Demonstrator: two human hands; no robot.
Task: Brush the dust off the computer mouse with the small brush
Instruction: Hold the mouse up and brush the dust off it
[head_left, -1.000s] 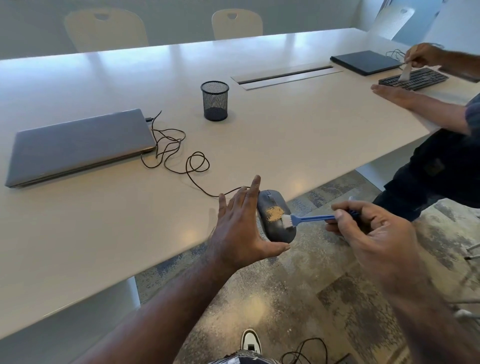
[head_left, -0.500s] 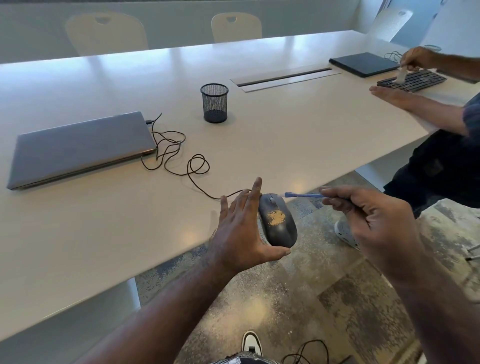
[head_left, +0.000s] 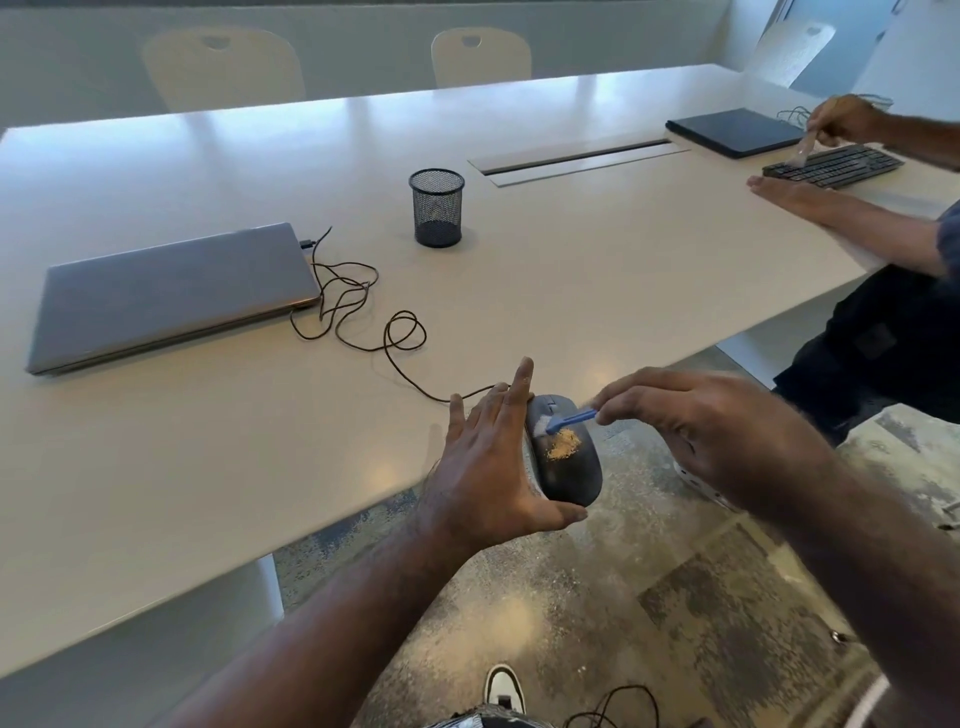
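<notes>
My left hand holds a dark grey wired mouse out past the table's near edge, thumb under its rear, fingers along its left side. A patch of tan dust lies on the mouse's back. My right hand pinches the blue handle of a small brush. Its white bristles touch the mouse's upper left, just above the dust. The mouse's thin black cable runs in loops across the table to a closed grey laptop.
A black mesh pen cup stands mid-table on the white table. At the far right another person's hands brush a black keyboard beside a dark closed laptop. Chairs line the far side. Patterned floor lies below.
My right hand lifted the brush off the mouse's right side, swung it up and across, and now the bristles rest on the mouse's upper left. My left hand held the mouse still.
</notes>
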